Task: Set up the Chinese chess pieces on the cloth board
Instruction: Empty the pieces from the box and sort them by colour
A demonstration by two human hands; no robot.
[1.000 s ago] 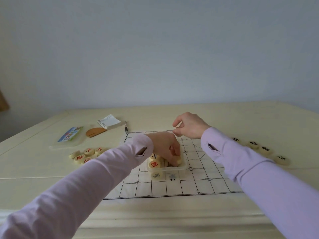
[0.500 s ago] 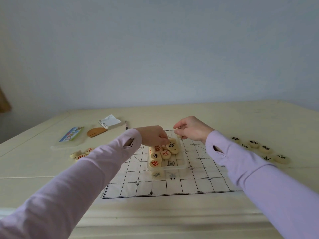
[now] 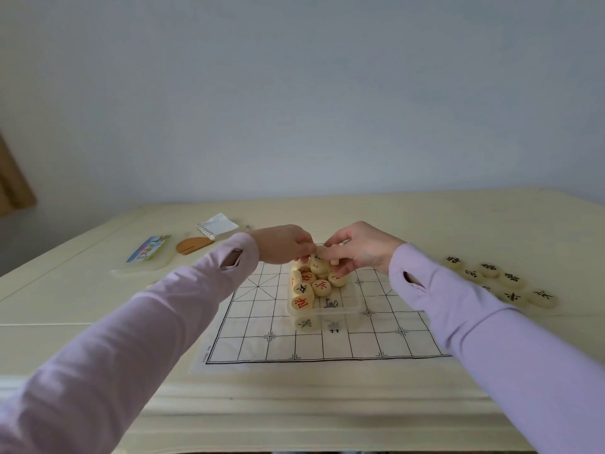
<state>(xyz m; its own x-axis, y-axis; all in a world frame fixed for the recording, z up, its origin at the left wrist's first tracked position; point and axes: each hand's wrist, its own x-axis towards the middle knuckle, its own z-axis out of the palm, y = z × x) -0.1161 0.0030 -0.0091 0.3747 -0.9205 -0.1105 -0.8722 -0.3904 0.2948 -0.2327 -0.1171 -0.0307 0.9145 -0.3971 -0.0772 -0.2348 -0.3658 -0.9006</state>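
The white cloth board (image 3: 327, 347) with black grid lines lies in the middle of the table. On it stands a clear plastic box (image 3: 352, 310) holding several round pale chess pieces (image 3: 321, 287) with red and black characters. My left hand (image 3: 281, 245) and my right hand (image 3: 358, 249) meet fingertip to fingertip over the box's far end. A pale piece (image 3: 319, 249) is pinched at my left fingertips. My right fingers curl around another pale piece (image 3: 334, 262). Several black-lettered pieces (image 3: 490, 270) lie on the table to the right of the board.
At the back left are a spiral notepad (image 3: 218, 225), a brown wooden disc (image 3: 193, 245) and a clear lid with a colourful label (image 3: 149, 254). My left sleeve hides the table to the left of the board. The table's front edge runs just below the board.
My left hand lifted out of the box and moved to its far end. My right hand came down and left to meet it. The sleeve now covers the red pieces at the left.
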